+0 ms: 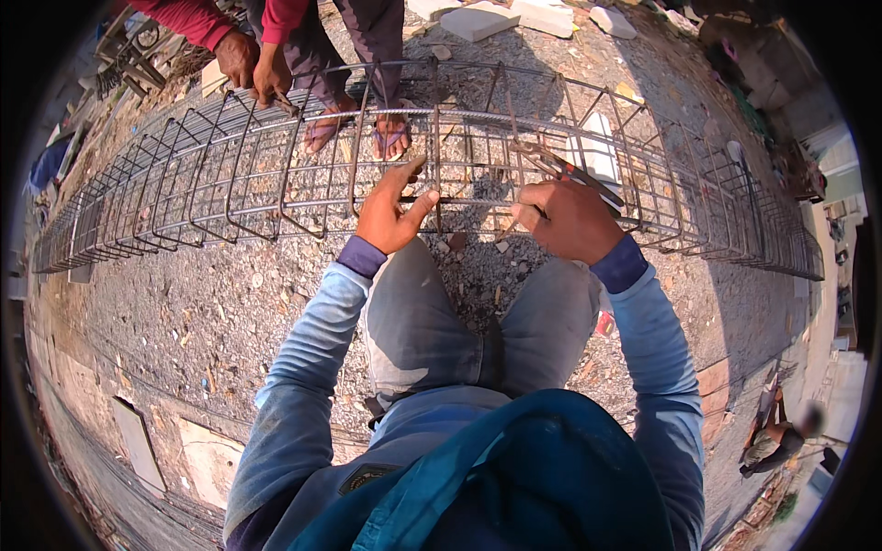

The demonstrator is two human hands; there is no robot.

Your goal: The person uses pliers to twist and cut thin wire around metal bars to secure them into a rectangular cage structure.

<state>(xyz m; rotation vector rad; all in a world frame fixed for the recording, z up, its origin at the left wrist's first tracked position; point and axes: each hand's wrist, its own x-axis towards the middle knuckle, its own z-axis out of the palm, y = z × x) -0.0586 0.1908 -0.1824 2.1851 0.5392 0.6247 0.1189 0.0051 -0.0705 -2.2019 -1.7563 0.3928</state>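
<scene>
A long rebar cage (248, 223) of lengthwise bars and square stirrups stretches across in front of me. My left hand (393, 211) is at its near side, thumb and forefinger apart, beside an upright stirrup leg (436, 165). I see nothing held in it. To the right, my right hand (568, 220) is closed, with its fingers curled near the near top bar. A pair of pincers (581, 174) with dark and red handles is in this hand, its jaws pointing away to the left over the cage. Part of the grip is hidden by my fingers.
Across the cage stands a co-worker in sandals, one hand (272, 75) at a tool on the far bars. White block pieces (480, 20) lie beyond, and another white block (597, 147) shows behind the bars. Gravel (211, 303) covers the ground. Another person (781, 445) is at far right.
</scene>
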